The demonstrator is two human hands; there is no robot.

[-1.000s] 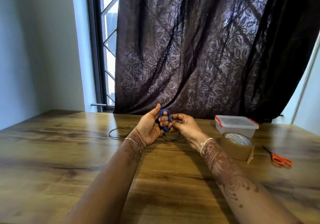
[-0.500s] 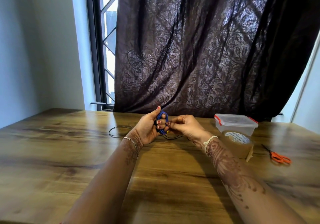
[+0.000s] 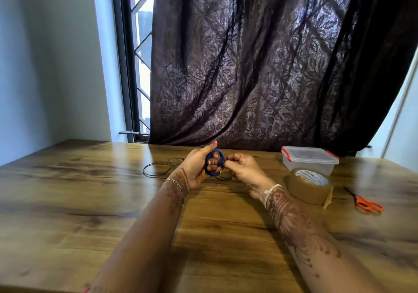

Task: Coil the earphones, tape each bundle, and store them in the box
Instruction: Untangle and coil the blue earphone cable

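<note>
A blue earphone cable (image 3: 217,154) is coiled into a small loop around the fingers of my left hand (image 3: 199,168), held above the far middle of the wooden table (image 3: 67,202). My right hand (image 3: 243,168) pinches the coil's right side with curled fingers. A black earphone cable (image 3: 156,168) lies loose on the table behind and left of my hands. A clear plastic box (image 3: 309,159) with red clips and its lid on stands at the right, and a roll of brown tape (image 3: 309,185) leans in front of it.
Orange-handled scissors (image 3: 366,203) lie at the far right of the table. A dark patterned curtain (image 3: 260,66) hangs behind the table's back edge, with a barred window (image 3: 140,55) to its left. A pale wall (image 3: 45,66) borders the table's left side.
Both hands have stayed together at the blue coil, dropping slightly toward the table. My right fingers have shifted closer onto the coil's side.
</note>
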